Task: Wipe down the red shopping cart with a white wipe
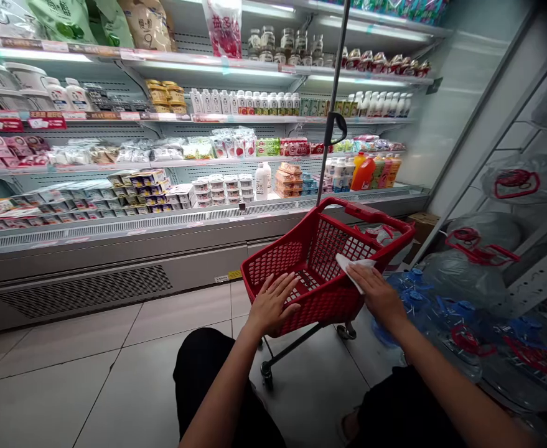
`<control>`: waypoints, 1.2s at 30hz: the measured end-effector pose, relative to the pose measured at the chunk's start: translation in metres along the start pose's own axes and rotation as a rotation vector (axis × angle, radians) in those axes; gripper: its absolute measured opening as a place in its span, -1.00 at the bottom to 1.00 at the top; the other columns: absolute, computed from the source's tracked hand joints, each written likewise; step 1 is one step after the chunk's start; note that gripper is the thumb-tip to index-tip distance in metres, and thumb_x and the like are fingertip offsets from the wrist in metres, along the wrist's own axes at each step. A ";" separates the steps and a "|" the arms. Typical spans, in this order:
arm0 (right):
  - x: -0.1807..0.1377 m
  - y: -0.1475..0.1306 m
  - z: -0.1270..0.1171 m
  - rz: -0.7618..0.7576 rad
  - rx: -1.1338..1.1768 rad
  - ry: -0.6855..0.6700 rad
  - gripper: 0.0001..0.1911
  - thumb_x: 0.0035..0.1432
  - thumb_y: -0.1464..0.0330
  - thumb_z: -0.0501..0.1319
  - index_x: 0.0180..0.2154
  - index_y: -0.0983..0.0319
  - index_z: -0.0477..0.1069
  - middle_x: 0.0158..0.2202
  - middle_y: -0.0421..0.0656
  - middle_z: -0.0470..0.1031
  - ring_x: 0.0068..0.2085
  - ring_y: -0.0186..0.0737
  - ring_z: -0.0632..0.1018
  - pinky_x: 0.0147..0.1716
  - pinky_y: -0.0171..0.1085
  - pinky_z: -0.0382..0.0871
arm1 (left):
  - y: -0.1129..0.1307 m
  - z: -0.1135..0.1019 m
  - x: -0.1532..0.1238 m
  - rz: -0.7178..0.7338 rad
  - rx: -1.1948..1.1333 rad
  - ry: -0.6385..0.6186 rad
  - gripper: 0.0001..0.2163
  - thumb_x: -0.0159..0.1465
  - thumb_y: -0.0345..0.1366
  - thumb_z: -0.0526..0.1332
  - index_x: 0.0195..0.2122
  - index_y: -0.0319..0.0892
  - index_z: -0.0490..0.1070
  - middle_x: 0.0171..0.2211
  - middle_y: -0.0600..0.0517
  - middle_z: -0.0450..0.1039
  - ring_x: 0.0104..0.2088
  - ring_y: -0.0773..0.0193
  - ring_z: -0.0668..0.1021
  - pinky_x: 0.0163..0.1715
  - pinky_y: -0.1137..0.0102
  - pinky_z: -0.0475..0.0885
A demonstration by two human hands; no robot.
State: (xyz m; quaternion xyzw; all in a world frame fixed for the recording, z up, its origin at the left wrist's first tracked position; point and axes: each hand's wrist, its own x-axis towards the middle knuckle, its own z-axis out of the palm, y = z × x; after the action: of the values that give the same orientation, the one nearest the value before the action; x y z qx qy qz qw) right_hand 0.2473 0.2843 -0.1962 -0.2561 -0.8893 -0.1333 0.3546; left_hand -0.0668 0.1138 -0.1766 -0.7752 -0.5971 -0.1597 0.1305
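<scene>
A red plastic shopping cart (331, 305) stands right in front of me on its dark wheels. My left hand (273, 302) lies with fingers spread on the near top rim of its basket, holding nothing. At the cart's right rim my right hand (378, 292) presses a white cloth (353, 266) against the edge, its fingers over the cloth. Part of the cloth hangs over into the basket. Something in clear plastic with red and white print (381, 234) shows near the cart's handle (364, 213); I cannot make out what it is.
Behind the cart runs a long refrigerated shelf (198, 227) stocked with yogurt cups, bottles and pouches. Large water jugs (460, 336) with red carriers crowd the right side. A dark pole (336, 81) rises behind the cart. Pale tiles (161, 373) cover the floor.
</scene>
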 end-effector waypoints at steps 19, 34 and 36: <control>0.009 0.004 -0.002 0.035 0.022 0.007 -0.20 0.20 0.64 -0.04 0.43 0.13 0.19 0.34 -0.12 0.40 0.34 -0.11 0.41 0.43 0.07 0.13 | 0.004 0.003 0.003 -0.004 0.037 0.044 -0.31 0.54 0.09 -0.10 0.53 0.04 -0.46 0.53 0.09 -0.11 0.50 0.20 0.05 0.50 0.13 -0.22; 0.018 -0.081 0.017 -0.209 0.156 -0.080 -0.26 0.25 0.63 -0.01 0.41 0.11 0.21 0.28 -0.18 0.48 0.28 -0.20 0.47 0.41 0.03 0.22 | 0.001 0.001 0.002 0.061 0.070 0.039 -0.45 0.60 -0.16 -0.19 0.53 0.07 -0.40 0.52 0.14 -0.07 0.50 0.28 0.06 0.51 0.15 -0.22; 0.015 -0.037 0.003 -0.120 0.095 -0.087 -0.21 0.22 0.65 -0.03 0.42 0.09 0.18 0.30 -0.19 0.45 0.31 -0.20 0.45 0.44 0.06 0.14 | -0.009 0.000 0.001 0.059 0.070 0.026 -0.45 0.60 -0.17 -0.18 0.53 0.08 -0.41 0.52 0.15 -0.08 0.50 0.28 0.06 0.51 0.14 -0.21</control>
State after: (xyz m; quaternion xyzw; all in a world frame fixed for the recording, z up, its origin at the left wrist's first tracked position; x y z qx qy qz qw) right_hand 0.2160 0.2606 -0.1903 -0.1910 -0.9230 -0.1008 0.3185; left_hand -0.0748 0.1171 -0.1759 -0.7854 -0.5773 -0.1448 0.1701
